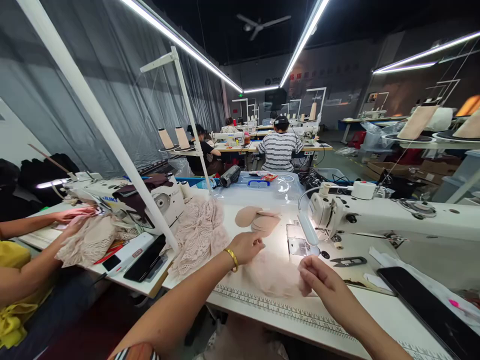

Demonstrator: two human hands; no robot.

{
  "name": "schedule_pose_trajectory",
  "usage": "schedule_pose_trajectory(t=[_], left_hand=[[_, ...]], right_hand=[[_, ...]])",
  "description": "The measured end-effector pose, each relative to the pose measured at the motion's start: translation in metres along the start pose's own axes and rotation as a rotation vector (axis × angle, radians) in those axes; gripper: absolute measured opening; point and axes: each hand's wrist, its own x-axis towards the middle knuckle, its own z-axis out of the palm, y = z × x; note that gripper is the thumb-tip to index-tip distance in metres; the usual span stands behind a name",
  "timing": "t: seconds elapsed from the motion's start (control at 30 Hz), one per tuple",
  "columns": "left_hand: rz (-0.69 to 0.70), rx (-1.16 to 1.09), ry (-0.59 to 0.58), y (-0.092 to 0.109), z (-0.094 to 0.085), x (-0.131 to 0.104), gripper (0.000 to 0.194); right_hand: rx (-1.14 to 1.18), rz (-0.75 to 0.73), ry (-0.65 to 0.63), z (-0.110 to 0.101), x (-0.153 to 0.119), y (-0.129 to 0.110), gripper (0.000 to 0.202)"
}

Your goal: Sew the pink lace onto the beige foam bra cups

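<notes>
Fabric (272,276) looked blurred, its edge pinched in the right hand (320,276); whether the left hand (245,248), fingers curled, gripped anything couldn't be told.

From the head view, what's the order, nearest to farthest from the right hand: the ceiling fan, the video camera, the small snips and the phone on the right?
From the right hand:
1. Snips, just right of it
2. Phone, farther right
3. Video camera, ahead and left
4. Ceiling fan, high up in the background
</notes>
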Motion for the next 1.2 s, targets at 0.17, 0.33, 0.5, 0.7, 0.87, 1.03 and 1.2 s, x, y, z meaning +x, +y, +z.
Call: schedule_pose_trajectory(t=[0.17, 0.33, 0.5, 0.7, 0.87, 1.03, 1.2], left_hand=[[0.045, 0.145, 0.162, 0.011, -0.016, 0.063, 0.035], [0.014, 0.253, 0.186, 0.011, -0.015, 0.118, 0.029], [0.098, 0.265, 0.288, 0.011, -0.017, 0.103, 0.025], [0.571, 0.229, 0.556, 0.018, -0.002, -0.010, 0.032], [0.843, 0.305, 0.660, 0.045, 0.017, -0.063, 0.024], [0.955, 0.388, 0.588, 0.061, 0.029, -0.067, 0.017], [0.991, 0.430, 0.566, 0.056, 0.039, -0.066, 0.012]], right_hand=[[0.062, 0.088, 0.033, -0.013, 0.028, 0.019, 0.037], [0.073, 0.037, 0.032, -0.026, 0.032, 0.027, 0.041], [0.142, 0.083, -0.004, -0.035, 0.035, 0.032, 0.037], [0.193, 0.165, -0.111, -0.041, 0.033, 0.031, 0.039], [0.240, 0.158, -0.203, -0.043, 0.029, 0.029, 0.052], [0.275, 0.168, -0.209, -0.041, 0.027, 0.027, 0.053], [0.210, 0.171, -0.168, -0.037, 0.026, 0.025, 0.054]])
